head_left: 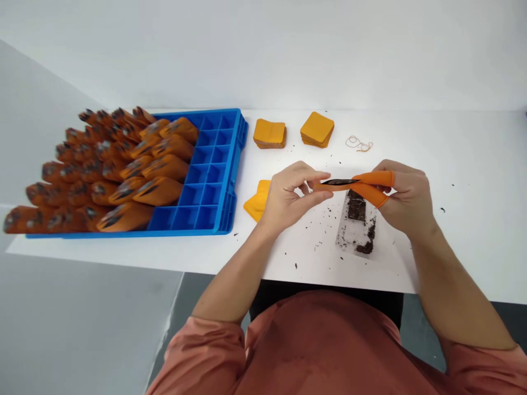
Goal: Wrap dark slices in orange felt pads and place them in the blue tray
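Between my hands is an orange pouch [335, 185], seen edge-on, its dark opening facing up. My left hand [294, 195] pinches the pouch's left end between thumb and fingers. On the other side, my right hand [403, 192] is closed on its right end; orange covers [375, 177] sit on the thumb and a finger of that hand. Below the pouch, a clear plastic tray [349, 233] holds dark, soil-like material [356, 209], partly hidden by my right hand.
A blue divided crate [224, 206] at the left holds several filled orange pouches [167, 167]. Two yellow-orange stacks [269, 133] [317, 129] and a thin string [359, 144] lie at the back. More yellow pieces [257, 202] lie beside my left hand. Dark crumbs dot the white table [465, 236].
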Action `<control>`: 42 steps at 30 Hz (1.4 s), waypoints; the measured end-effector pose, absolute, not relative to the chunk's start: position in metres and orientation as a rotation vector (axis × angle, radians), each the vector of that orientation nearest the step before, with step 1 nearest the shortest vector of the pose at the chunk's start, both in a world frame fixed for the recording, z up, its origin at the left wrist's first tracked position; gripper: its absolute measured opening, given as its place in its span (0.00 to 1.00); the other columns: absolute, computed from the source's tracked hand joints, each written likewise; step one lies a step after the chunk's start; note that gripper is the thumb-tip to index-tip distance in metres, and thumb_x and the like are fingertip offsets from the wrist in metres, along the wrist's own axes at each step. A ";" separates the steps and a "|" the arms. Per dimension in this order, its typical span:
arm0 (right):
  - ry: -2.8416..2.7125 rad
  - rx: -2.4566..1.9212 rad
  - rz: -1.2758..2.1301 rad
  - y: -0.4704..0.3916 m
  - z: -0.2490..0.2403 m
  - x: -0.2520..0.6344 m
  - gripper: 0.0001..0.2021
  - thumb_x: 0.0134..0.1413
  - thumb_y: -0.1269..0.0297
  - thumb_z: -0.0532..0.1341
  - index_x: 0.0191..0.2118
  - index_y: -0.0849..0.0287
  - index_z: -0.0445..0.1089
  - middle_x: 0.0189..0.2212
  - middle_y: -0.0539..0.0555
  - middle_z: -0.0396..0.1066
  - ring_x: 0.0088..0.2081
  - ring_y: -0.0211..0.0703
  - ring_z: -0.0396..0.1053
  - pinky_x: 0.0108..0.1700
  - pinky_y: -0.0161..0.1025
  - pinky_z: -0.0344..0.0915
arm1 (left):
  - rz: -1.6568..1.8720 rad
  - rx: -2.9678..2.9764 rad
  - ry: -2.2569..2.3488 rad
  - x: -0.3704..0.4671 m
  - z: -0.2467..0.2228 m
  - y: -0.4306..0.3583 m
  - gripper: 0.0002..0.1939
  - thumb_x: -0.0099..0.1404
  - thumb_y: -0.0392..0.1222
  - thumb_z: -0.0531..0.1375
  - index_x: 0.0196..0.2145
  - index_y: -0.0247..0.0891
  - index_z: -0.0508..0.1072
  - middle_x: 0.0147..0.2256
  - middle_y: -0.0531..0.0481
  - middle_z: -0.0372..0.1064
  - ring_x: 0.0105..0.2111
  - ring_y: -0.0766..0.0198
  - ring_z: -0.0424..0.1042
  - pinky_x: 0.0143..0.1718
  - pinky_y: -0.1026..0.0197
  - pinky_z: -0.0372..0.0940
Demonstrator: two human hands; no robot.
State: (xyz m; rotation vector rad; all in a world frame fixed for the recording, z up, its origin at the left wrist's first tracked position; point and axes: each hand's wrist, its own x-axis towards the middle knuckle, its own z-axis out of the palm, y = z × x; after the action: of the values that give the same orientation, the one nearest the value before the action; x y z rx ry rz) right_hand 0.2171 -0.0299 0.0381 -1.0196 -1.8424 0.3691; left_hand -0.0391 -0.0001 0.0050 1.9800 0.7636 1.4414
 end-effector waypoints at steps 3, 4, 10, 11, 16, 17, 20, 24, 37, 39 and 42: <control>-1.844 -1.048 0.308 -0.029 0.035 0.219 0.05 0.69 0.59 0.72 0.44 0.43 0.88 0.28 0.50 0.76 0.27 0.40 0.66 0.27 0.42 0.61 | 1.480 1.954 0.790 -0.038 0.006 -0.001 0.11 0.73 0.55 0.73 0.45 0.47 0.86 0.37 0.50 0.81 0.34 0.65 0.77 0.29 0.62 0.70; -1.856 -1.051 0.288 -0.028 0.033 0.220 0.05 0.69 0.59 0.72 0.44 0.43 0.89 0.28 0.50 0.76 0.27 0.40 0.66 0.27 0.42 0.60 | 1.490 1.963 0.801 -0.038 0.006 -0.001 0.10 0.74 0.54 0.72 0.43 0.47 0.86 0.37 0.50 0.81 0.33 0.65 0.77 0.30 0.62 0.69; -1.901 -1.042 0.185 -0.023 0.023 0.224 0.06 0.71 0.60 0.71 0.45 0.44 0.88 0.28 0.49 0.75 0.28 0.40 0.67 0.28 0.42 0.61 | 1.556 2.119 0.817 -0.039 0.008 0.000 0.03 0.73 0.47 0.74 0.41 0.49 0.87 0.37 0.52 0.81 0.33 0.66 0.75 0.31 0.61 0.68; -1.903 -1.055 0.175 -0.023 0.022 0.225 0.06 0.71 0.60 0.71 0.45 0.43 0.88 0.29 0.50 0.75 0.28 0.41 0.68 0.29 0.42 0.61 | 1.562 2.133 0.825 -0.039 0.008 0.000 0.03 0.73 0.48 0.74 0.41 0.49 0.88 0.37 0.52 0.81 0.32 0.66 0.75 0.31 0.60 0.68; -1.905 -1.036 0.159 -0.021 0.021 0.226 0.06 0.70 0.61 0.72 0.45 0.42 0.88 0.29 0.50 0.75 0.29 0.42 0.69 0.30 0.44 0.63 | 1.570 2.080 0.864 -0.040 0.007 0.000 0.03 0.73 0.49 0.74 0.41 0.51 0.88 0.37 0.52 0.80 0.31 0.67 0.74 0.28 0.61 0.64; -1.903 -1.032 0.156 -0.020 0.022 0.226 0.06 0.70 0.62 0.72 0.45 0.42 0.88 0.30 0.50 0.75 0.29 0.42 0.69 0.30 0.44 0.63 | 1.572 2.070 0.857 -0.040 0.007 0.000 0.03 0.73 0.48 0.74 0.41 0.51 0.88 0.37 0.52 0.80 0.31 0.67 0.74 0.28 0.61 0.64; -1.904 -1.038 0.162 -0.021 0.022 0.226 0.07 0.70 0.63 0.72 0.45 0.42 0.88 0.30 0.50 0.75 0.29 0.43 0.69 0.30 0.44 0.64 | 1.552 2.060 0.860 -0.040 0.006 0.000 0.03 0.73 0.49 0.74 0.41 0.52 0.89 0.36 0.52 0.80 0.31 0.67 0.73 0.28 0.61 0.64; -1.892 -1.042 0.165 -0.021 0.022 0.225 0.07 0.70 0.63 0.72 0.45 0.42 0.88 0.30 0.50 0.76 0.29 0.43 0.70 0.29 0.44 0.65 | 1.513 2.071 0.856 -0.040 0.006 0.000 0.05 0.73 0.51 0.74 0.40 0.51 0.89 0.36 0.52 0.79 0.31 0.66 0.72 0.29 0.60 0.63; -1.838 -1.062 0.182 -0.020 0.018 0.223 0.06 0.69 0.61 0.72 0.47 0.44 0.87 0.32 0.51 0.74 0.30 0.42 0.68 0.30 0.44 0.65 | 1.490 1.970 0.861 -0.041 0.005 0.002 0.06 0.72 0.54 0.75 0.40 0.53 0.89 0.36 0.52 0.77 0.30 0.66 0.71 0.29 0.59 0.63; -1.834 -1.053 0.234 -0.020 0.017 0.223 0.10 0.67 0.57 0.74 0.52 0.44 0.86 0.34 0.51 0.74 0.31 0.42 0.68 0.31 0.44 0.67 | 1.475 1.965 0.859 -0.041 0.004 0.002 0.05 0.72 0.53 0.75 0.40 0.53 0.89 0.36 0.52 0.77 0.30 0.66 0.71 0.29 0.59 0.63; -1.842 -1.052 0.329 -0.019 0.015 0.224 0.10 0.67 0.53 0.75 0.52 0.43 0.87 0.35 0.52 0.74 0.33 0.43 0.69 0.32 0.44 0.68 | 1.442 1.973 0.862 -0.039 0.003 0.001 0.05 0.71 0.52 0.75 0.39 0.52 0.88 0.36 0.52 0.77 0.31 0.65 0.71 0.29 0.59 0.63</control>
State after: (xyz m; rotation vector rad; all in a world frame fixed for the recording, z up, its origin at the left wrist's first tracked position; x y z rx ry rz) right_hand 0.2237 -0.0190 0.0153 -1.0516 -1.8419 0.3291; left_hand -0.0392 0.0014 0.0025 1.9728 0.8616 1.4422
